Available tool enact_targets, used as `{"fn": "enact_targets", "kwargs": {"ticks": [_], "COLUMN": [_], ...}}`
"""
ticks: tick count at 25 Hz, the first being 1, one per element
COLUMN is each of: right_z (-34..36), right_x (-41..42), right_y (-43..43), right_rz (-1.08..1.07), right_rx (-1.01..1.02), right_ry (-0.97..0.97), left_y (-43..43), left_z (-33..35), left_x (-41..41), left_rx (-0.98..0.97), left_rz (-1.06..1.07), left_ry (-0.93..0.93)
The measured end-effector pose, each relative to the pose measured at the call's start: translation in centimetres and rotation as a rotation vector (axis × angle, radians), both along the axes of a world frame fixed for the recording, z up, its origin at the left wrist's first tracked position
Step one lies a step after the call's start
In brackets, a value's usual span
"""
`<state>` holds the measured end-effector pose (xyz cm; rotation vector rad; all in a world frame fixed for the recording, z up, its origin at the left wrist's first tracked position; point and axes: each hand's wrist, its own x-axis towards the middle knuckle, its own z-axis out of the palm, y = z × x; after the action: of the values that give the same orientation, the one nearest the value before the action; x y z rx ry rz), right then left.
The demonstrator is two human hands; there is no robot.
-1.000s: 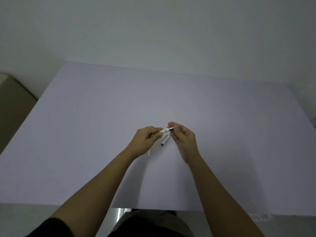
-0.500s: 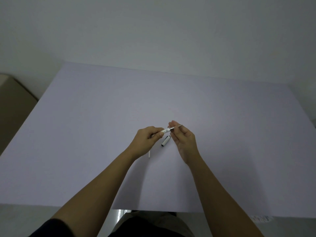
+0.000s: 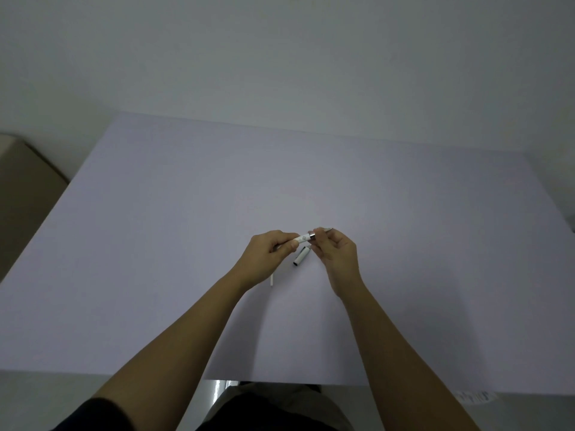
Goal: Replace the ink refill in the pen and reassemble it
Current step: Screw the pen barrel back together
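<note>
White pen barrel [image 3: 301,238], held above lavender table [image 3: 186,244]: left hand [image 3: 267,256] closed around rear, right hand [image 3: 337,253] pinching metal tip section [image 3: 320,232]. White cap [image 3: 301,256] on table between hands. Thin white refill [image 3: 272,279] beside left wrist.

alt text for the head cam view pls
Two bare hands hold a white pen over a pale table: left hand on the barrel, right hand at its metal tip. A pen cap lies below.

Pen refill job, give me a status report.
Left hand grips white pen barrel; right hand pinches its metal tip. Cap and loose refill on table. No obstructions.
</note>
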<state>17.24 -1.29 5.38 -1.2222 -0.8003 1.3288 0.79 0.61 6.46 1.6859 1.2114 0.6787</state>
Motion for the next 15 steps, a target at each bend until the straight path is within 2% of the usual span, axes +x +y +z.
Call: {"fn": "enact_targets", "kwargs": {"ticks": [3,8,12,15], "right_z": [-0.1,0.4,0.5,0.6], "right_x": [0.0,-0.7,-1.3,-1.4], "right_y": [-0.1,0.2,1.0,1.3], "right_rz": [0.036,-0.06,-0.123,-0.098], "right_rx": [0.017,-0.005,-0.034,-0.027], "right_ry": [0.086,-0.038,-0.032,-0.026], "left_y": [0.0,0.2,0.3,0.3], "left_z": [0.1,0.1,0.2,0.1], "left_x": [0.0,0.1,0.4,0.2], "left_rx": [0.006,0.068,0.194,0.175], "left_rz": [0.008,0.047,0.102,0.111], "left_ry": [-0.008,0.017,0.037,0.002]}}
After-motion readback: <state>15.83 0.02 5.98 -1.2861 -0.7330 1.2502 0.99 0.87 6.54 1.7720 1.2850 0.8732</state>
